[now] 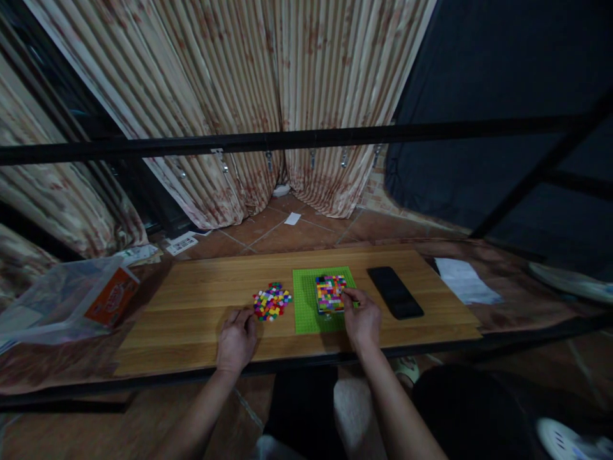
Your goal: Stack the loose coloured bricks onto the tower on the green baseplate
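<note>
A loose pile of small multicoloured building bricks (272, 301) lies on the wooden tabletop. My left hand (238, 337) rests at the pile's left side with fingers curled and closed; whether a brick is in them is too small to see. On a green studded baseplate (304, 313) sits a square block of many-coloured bricks (329, 292). The thumb and fingers of my right hand (363, 317) are pinched together at the block's right edge, touching or just over it. Anything between those fingertips is hidden.
A black phone (395, 292) lies right of the baseplate. Left of the board (191, 287) stands a clear plastic bin (62, 300) with an orange label. White paper (467, 281) lies off the right end. A black metal bar (306, 138) crosses in front of curtains (230, 76).
</note>
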The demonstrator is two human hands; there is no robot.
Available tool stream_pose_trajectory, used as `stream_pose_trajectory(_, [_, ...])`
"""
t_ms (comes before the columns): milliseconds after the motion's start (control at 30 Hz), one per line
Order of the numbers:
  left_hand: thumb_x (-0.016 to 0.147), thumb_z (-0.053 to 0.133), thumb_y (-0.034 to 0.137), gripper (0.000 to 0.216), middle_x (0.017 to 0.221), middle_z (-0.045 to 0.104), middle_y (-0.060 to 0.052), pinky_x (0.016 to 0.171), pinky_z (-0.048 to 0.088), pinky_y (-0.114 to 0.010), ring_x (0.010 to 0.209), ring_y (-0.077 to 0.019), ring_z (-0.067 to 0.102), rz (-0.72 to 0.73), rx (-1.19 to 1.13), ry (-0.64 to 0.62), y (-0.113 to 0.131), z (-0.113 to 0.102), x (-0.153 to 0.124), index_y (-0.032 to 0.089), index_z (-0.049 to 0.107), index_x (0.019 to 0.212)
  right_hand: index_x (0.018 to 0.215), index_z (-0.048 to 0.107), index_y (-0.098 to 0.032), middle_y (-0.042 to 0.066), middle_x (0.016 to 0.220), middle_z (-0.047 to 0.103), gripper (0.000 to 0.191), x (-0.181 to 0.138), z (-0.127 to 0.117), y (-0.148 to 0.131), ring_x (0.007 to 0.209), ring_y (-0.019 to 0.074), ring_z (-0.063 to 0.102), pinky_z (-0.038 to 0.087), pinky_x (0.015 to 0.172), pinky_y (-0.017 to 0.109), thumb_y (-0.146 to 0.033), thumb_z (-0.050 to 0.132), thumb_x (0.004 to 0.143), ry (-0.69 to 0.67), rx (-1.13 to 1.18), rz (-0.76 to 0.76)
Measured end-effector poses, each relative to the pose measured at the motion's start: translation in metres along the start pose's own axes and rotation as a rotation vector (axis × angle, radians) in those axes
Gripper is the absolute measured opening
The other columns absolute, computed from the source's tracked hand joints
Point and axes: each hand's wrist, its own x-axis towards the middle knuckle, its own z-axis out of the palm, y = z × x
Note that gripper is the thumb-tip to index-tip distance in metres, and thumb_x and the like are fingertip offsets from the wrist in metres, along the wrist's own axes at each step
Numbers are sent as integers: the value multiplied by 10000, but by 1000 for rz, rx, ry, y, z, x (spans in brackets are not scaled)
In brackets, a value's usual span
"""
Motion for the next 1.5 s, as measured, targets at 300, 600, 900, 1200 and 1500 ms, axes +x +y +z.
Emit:
stream_pose_trajectory(300, [888, 433, 287, 259, 887, 681, -79, 782, 532, -339, 821, -208, 651, -4, 1, 0, 2, -2, 1, 199, 675, 919, 874, 754, -185, 114, 875, 731, 299, 9, 5, 4, 863, 266, 621, 450, 816, 403, -357, 510, 870, -31, -117, -115])
stream_pose_trajectory(600, [889, 446, 269, 246, 914, 673, -76, 801, 531, -343, 831, -202, 646, -30, -26, -21, 3, -1, 0, 192, 673, 943, 912, 749, -175, 119, 932, 747, 300, 11, 3, 8, 899, 259, 642, 469, 850, 408, -378, 538, 846, -24, -22, -59])
stream_pose_trajectory(900, [891, 450, 261, 231, 901, 667, -68, 776, 528, -320, 817, -188, 637, -8, -12, 13, 2, 0, -1, 200, 669, 930, 925, 738, -156, 132, 943, 759, 296, 12, 11, 13, 881, 258, 703, 524, 824, 402, -375, 586, 797, 0, 192, 130])
stream_pose_trajectory(1200, [887, 449, 268, 247, 908, 665, -75, 799, 517, -332, 831, -194, 629, -28, -25, -9, 1, 1, -1, 191, 680, 928, 888, 738, -142, 128, 867, 761, 286, 15, 10, 6, 803, 245, 703, 534, 764, 374, -356, 605, 754, 3, 243, 186])
stream_pose_trajectory(1500, [886, 441, 271, 257, 899, 660, -75, 796, 512, -328, 832, -191, 625, -44, -26, -30, 4, -2, -1, 193, 680, 938, 852, 736, -146, 118, 819, 758, 278, 19, 10, 5, 768, 247, 701, 528, 729, 356, -339, 586, 720, -4, 182, 198])
